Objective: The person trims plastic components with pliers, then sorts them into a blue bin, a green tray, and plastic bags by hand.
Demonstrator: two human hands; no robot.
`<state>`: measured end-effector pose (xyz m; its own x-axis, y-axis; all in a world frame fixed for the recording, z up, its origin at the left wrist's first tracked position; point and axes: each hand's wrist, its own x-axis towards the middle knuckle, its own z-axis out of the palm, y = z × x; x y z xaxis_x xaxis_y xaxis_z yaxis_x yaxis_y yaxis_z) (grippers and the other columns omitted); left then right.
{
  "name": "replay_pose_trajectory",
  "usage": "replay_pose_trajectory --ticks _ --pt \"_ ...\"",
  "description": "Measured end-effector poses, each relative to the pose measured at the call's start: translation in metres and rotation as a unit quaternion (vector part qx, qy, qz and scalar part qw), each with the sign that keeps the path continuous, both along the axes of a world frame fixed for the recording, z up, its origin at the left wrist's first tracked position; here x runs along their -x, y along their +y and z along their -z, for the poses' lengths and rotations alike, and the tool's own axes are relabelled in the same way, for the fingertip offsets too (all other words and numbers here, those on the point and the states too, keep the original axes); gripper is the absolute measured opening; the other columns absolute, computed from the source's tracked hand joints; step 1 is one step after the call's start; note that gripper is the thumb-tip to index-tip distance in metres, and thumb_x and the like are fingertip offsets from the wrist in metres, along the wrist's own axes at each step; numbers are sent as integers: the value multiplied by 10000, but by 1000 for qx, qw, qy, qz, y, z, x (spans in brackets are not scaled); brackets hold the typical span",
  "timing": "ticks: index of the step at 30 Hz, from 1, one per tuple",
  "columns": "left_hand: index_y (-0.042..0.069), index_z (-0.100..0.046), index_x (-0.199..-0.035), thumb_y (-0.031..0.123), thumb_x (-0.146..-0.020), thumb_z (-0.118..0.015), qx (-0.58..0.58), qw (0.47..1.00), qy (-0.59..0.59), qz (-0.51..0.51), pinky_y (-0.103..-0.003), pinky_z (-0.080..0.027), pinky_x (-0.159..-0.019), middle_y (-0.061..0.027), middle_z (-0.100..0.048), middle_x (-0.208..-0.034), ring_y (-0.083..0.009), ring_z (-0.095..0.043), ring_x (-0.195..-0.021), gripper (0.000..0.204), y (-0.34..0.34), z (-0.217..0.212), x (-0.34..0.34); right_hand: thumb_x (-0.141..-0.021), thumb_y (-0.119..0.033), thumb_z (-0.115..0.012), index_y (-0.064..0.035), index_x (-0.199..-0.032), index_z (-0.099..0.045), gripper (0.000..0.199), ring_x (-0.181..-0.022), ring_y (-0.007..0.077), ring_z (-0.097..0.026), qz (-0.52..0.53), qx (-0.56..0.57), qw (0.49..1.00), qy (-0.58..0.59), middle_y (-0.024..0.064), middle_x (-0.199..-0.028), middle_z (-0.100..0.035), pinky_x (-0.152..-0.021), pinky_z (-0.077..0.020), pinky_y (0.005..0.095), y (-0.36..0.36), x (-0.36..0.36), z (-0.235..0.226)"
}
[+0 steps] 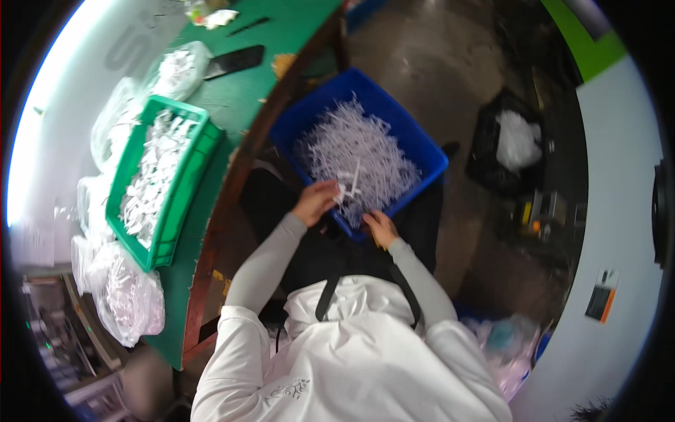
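A blue plastic bin (430, 156) sits in front of my lap, heaped with thin white strip-like pieces (358, 151). At its near left side, my left hand (316, 202) is closed on a few small white pieces (346, 188), some sticking up from the fingertips. My right hand (382, 228) is at the bin's near edge, its fingers bent together over the strips. Whatever those fingers pinch is too small to make out. A bit of yellow shows under the right hand, its kind unclear.
On the green table (232, 98) to my left stands a green crate (165, 239) of small white parts. Clear plastic bags (126, 292) of white parts lie around it, near a dark phone-like slab (235, 62). A black crate (485, 158) with a white bag stands right.
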<state>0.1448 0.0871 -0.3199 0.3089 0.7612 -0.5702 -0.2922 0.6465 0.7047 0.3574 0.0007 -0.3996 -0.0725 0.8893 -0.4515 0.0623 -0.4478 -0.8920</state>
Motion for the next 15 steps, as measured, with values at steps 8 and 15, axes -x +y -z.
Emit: replay_pose_trajectory --ticks 8,15 --pt "23 -515 -1218 101 -847 -639 7 994 45 99 -284 -489 -844 -48 -587 -1032 -131 -572 -944 399 -4 4 -9 -902 -299 -568 0 -1079 -541 349 -804 148 -632 -23 -29 999 16 95 -897 -652 -723 -492 271 -3 13 -22" --pt "51 -547 -1187 134 -845 -656 -5 984 124 126 -271 -493 -809 -39 -578 -1035 -138 -569 -943 368 -9 0 -12 -907 -257 -570 2 -1090 -540 319 -821 147 -629 5 -31 998 53 93 -927 -644 -742 -495 265 -7 13 -22"
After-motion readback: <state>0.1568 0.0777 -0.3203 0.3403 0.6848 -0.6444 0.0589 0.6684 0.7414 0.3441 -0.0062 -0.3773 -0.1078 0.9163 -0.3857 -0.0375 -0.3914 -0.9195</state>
